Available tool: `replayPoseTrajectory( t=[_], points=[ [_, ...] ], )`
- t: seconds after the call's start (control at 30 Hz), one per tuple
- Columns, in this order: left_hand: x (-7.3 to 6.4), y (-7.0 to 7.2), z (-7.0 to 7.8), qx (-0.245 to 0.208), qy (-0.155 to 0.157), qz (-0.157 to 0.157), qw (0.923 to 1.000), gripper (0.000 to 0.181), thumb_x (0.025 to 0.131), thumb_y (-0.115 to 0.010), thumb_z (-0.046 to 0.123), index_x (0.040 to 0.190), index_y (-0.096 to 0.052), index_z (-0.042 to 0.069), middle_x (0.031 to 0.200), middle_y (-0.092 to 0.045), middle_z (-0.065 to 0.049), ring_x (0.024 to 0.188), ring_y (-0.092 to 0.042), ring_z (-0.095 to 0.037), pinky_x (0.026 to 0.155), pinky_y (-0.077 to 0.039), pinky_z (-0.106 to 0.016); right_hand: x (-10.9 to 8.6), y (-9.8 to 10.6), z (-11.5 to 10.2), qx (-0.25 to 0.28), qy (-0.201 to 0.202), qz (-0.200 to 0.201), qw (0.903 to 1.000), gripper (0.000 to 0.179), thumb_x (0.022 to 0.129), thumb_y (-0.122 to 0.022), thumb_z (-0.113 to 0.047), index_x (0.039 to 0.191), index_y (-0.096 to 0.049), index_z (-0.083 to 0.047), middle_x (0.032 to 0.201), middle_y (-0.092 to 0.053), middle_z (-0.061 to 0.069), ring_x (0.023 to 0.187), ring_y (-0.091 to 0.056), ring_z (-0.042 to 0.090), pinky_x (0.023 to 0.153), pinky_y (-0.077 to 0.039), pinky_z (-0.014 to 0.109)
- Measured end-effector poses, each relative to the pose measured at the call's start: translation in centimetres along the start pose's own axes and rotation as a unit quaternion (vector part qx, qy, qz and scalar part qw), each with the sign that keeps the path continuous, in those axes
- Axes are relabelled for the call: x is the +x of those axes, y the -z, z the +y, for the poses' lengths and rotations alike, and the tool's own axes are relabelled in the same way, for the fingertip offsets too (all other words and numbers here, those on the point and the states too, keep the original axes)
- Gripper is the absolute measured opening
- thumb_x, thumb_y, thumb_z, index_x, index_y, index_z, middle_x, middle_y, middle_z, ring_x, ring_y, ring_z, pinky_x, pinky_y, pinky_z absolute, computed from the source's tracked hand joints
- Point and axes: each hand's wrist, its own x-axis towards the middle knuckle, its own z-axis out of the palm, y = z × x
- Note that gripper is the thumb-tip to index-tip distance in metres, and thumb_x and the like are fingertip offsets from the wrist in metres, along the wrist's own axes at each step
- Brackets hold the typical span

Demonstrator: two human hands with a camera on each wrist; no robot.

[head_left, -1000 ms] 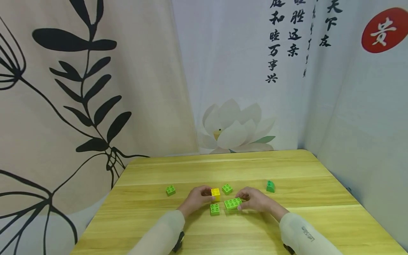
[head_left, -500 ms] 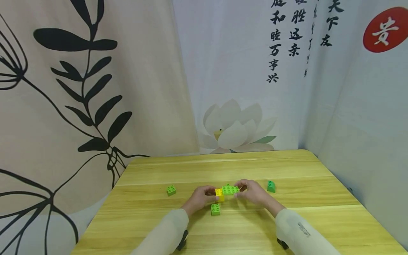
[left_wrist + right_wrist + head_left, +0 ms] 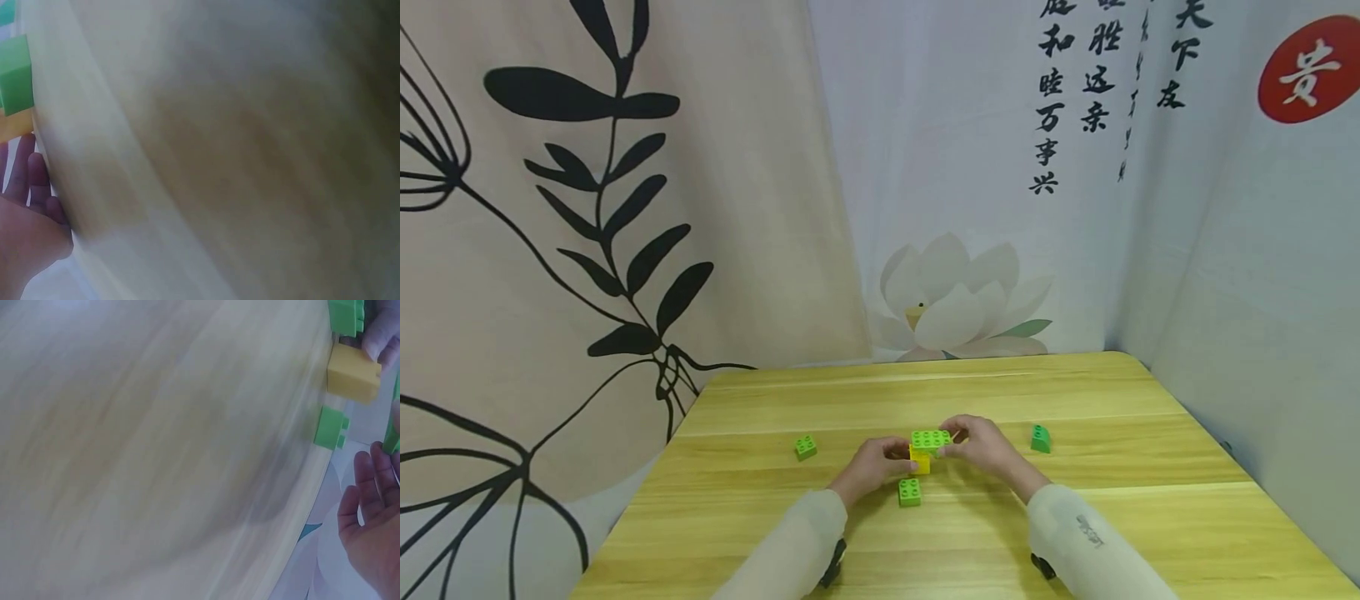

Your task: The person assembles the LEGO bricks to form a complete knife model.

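Note:
My left hand (image 3: 874, 467) grips a yellow brick (image 3: 921, 465) low at the tabletop, thumb on its near side. Just over the yellow brick is a long light-green brick (image 3: 929, 440), pinched at its right end by my right hand (image 3: 981, 446). In the head view this brick overlaps the top of the yellow one; a gap between them shows in the right wrist view, where the green brick (image 3: 392, 434) sits at the edge. A small light-green brick (image 3: 909, 492) stands on the table in front of my left fingertips.
On the wooden table (image 3: 760, 533) lie a light-green brick (image 3: 806, 447) at the left and a darker green brick (image 3: 1041, 438) at the right. Another small green brick (image 3: 329, 428) stands behind the yellow one. Printed curtains hang beyond the table.
My right hand has lifted the long green brick and carried it left and away from me, over the yellow brick. My left hand has shifted slightly right with the yellow brick.

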Motion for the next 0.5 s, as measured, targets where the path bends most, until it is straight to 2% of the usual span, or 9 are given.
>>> replayPoseTrajectory(
  t=[0.17, 0.5],
  points=[
    [0.1, -0.1, -0.1, -0.010, -0.001, -0.003, 0.9999, 0.034, 0.088, -0.077, 0.022, 0.119, -0.070, 0.009, 0.106, -0.070, -0.001, 0.099, -0.062, -0.018, 0.093, -0.048, -0.044, 0.3, -0.7, -0.2, 0.001, 0.008, -0.005, 1.0000, 0.036, 0.084, -0.080, -0.017, 0.117, -0.070, -0.007, 0.103, -0.067, -0.001, 0.091, -0.059, 0.016, 0.080, -0.051, 0.036],
    [0.0, 0.1, -0.1, -0.004, 0.004, -0.005, 1.0000, 0.029, 0.088, -0.077, 0.024, 0.113, -0.072, 0.010, 0.102, -0.070, 0.000, 0.097, -0.062, -0.017, 0.091, -0.049, -0.043, 0.5, -1.5, -0.4, 0.011, 0.008, -0.027, 0.9995, 0.027, 0.087, -0.077, -0.014, 0.113, -0.071, -0.010, 0.101, -0.065, -0.002, 0.091, -0.058, 0.017, 0.078, -0.050, 0.035]
  ],
)
